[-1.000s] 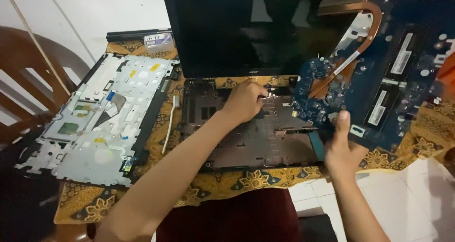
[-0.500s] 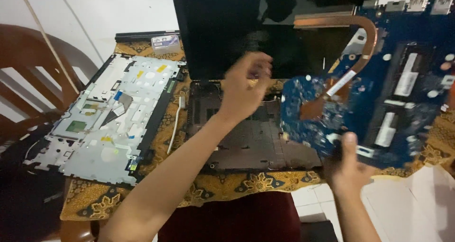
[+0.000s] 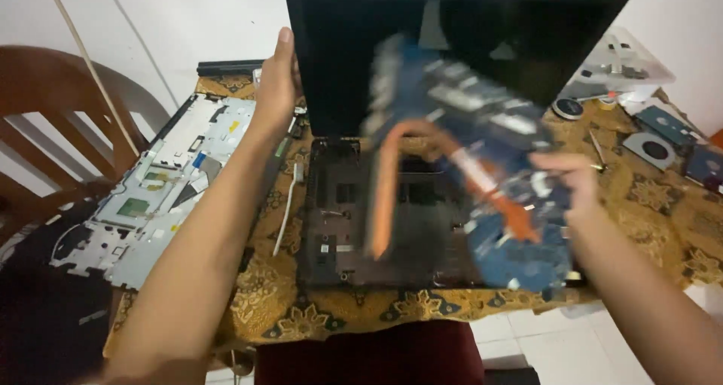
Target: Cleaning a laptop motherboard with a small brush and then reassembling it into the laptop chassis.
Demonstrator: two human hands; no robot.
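Right hand closed on the edge of the blue motherboard, now swung up and across the open laptop base, blurred by motion, copper heat pipe facing the camera; half a second ago held off to the right, clear of the base. Left hand lifted from above the base to the left edge of the dark screen, fingers straight, thumb side hidden behind the bezel, grip impossible to judge. Keyboard cover lying face down at left on the patterned cloth, unchanged. Wooden chair at far left. Fan and loose parts at right on the cloth, newly in view.
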